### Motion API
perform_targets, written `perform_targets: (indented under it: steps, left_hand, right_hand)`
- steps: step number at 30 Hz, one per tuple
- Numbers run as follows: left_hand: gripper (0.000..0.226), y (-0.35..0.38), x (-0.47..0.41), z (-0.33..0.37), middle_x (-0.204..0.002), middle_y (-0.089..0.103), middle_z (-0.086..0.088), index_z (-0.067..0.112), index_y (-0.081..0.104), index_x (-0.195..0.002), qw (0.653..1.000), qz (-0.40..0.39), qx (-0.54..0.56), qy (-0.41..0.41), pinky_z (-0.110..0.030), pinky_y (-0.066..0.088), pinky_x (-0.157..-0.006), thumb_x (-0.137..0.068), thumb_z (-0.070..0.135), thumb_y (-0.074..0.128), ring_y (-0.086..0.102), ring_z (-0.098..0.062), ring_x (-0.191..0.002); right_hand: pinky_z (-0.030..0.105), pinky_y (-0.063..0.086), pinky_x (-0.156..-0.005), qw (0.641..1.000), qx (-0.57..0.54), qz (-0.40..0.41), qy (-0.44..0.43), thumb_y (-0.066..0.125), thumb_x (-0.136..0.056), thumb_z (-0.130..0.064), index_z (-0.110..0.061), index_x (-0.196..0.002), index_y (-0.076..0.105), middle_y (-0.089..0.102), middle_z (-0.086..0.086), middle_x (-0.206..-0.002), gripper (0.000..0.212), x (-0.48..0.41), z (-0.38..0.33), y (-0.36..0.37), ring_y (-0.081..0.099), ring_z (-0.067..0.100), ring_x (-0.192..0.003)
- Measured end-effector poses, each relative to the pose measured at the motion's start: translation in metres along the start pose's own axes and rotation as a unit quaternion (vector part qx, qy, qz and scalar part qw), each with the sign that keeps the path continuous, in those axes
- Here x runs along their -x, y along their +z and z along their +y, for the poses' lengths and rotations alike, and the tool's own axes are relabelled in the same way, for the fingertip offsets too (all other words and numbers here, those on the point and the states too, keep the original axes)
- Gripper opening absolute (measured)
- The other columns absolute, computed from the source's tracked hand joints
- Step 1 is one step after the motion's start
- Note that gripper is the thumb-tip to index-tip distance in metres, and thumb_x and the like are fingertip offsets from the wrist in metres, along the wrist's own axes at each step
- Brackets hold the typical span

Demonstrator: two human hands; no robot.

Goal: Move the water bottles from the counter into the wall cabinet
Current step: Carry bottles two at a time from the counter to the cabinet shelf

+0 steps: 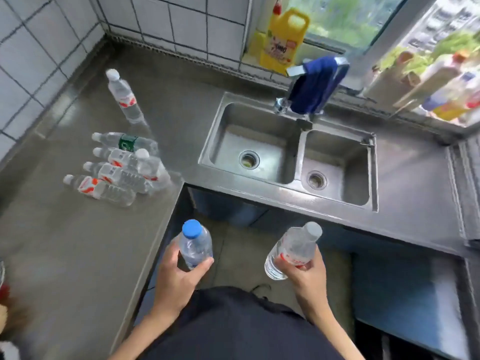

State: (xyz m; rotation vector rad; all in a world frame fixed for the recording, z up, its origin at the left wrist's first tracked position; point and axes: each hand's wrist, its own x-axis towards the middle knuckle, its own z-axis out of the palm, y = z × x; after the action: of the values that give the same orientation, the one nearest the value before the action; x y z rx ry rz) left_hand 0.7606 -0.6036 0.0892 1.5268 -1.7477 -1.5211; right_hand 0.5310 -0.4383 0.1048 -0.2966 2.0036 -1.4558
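Observation:
My left hand [176,276] grips a clear water bottle with a blue cap [194,242], held upright in front of my body. My right hand [306,274] grips a white-capped bottle with a red label [291,250], tilted to the right. Both are off the counter, over the floor. On the steel counter [78,255] at left lie several bottles in a row [111,175], one with a green label [124,142]. One bottle [152,168] stands by them. Another red-labelled bottle [123,97] stands further back near the tiled wall. The wall cabinet is out of view.
A double steel sink [288,154] sits in the counter straight ahead, its tap draped with a blue cloth [315,85]. A yellow jug [284,40] stands on the window sill. More bottles [441,84] crowd the sill at right.

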Motion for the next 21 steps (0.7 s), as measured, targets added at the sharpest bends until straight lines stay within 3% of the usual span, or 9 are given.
perform_targets:
  steps: [3,6,10,12,16,19,21]
  left_hand:
    - [0.063,0.055,0.006,0.029,-0.12,0.07,0.019,0.037,0.062,-0.128,0.997,-0.057,-0.033,0.048,-0.04,0.055,-0.099,-0.078,0.019,0.096,0.067,-0.006,-0.112]
    - [0.062,0.111,0.013,0.055,-0.121,0.071,0.018,0.041,0.064,-0.125,0.99,-0.115,-0.039,0.066,-0.032,0.05,-0.098,-0.072,0.036,0.096,0.066,-0.006,-0.114]
    - [0.064,0.19,0.02,0.085,-0.119,0.072,0.023,0.047,0.063,-0.122,0.976,-0.181,-0.061,0.106,-0.024,0.048,-0.094,-0.063,0.057,0.085,0.067,-0.001,-0.113]
    - [0.066,0.223,0.023,0.097,-0.12,0.072,0.027,0.048,0.063,-0.123,0.965,-0.219,-0.08,0.119,-0.026,0.049,-0.096,-0.062,0.056,0.087,0.067,0.001,-0.114]
    - [0.075,0.278,0.023,0.12,-0.124,0.074,0.026,0.05,0.063,-0.128,0.942,-0.283,-0.118,0.135,-0.03,0.051,-0.099,-0.059,0.059,0.091,0.068,0.003,-0.116]
    - [0.077,0.319,0.018,0.135,-0.125,0.076,0.02,0.046,0.064,-0.132,0.923,-0.329,-0.137,0.143,-0.039,0.053,-0.105,-0.061,0.054,0.092,0.07,-0.004,-0.118]
    - [0.075,0.347,0.016,0.147,-0.124,0.076,0.02,0.046,0.064,-0.131,0.909,-0.36,-0.147,0.152,-0.04,0.053,-0.105,-0.062,0.054,0.093,0.07,-0.004,-0.117]
  right_hand:
    - [0.018,0.059,-0.071,0.995,-0.049,0.088,0.004,0.093,-0.068,-0.009,-0.034,-0.106,0.072,0.079,-0.006,-0.096,0.05,0.003,0.011,-0.073,0.075,0.006,-0.083]
    - [0.02,0.06,-0.072,0.987,-0.07,0.143,0.023,0.091,-0.074,0.009,-0.025,-0.109,0.071,0.078,-0.005,-0.095,0.053,0.006,0.036,-0.135,0.075,0.01,-0.085]
    - [0.021,0.059,-0.072,0.974,-0.11,0.199,0.02,0.086,-0.075,0.018,-0.014,-0.109,0.067,0.076,-0.006,-0.089,0.05,0.01,0.058,-0.196,0.073,0.009,-0.082]
    - [0.023,0.059,-0.073,0.966,-0.13,0.221,0.022,0.091,-0.072,0.011,-0.014,-0.108,0.068,0.076,-0.004,-0.089,0.049,0.015,0.067,-0.22,0.072,0.01,-0.081]
    - [0.028,0.06,-0.076,0.941,-0.151,0.299,0.052,0.09,-0.061,-0.025,-0.031,-0.106,0.071,0.077,-0.001,-0.096,0.049,0.028,0.081,-0.261,0.075,0.015,-0.087]
    - [0.041,0.058,-0.082,0.918,-0.148,0.36,0.081,0.089,-0.058,-0.032,-0.03,-0.107,0.069,0.075,-0.003,-0.096,0.053,0.035,0.102,-0.288,0.073,0.021,-0.09]
    - [0.039,0.055,-0.082,0.9,-0.159,0.394,0.098,0.089,-0.058,-0.032,-0.029,-0.108,0.069,0.075,-0.006,-0.094,0.054,0.038,0.113,-0.304,0.073,0.017,-0.087]
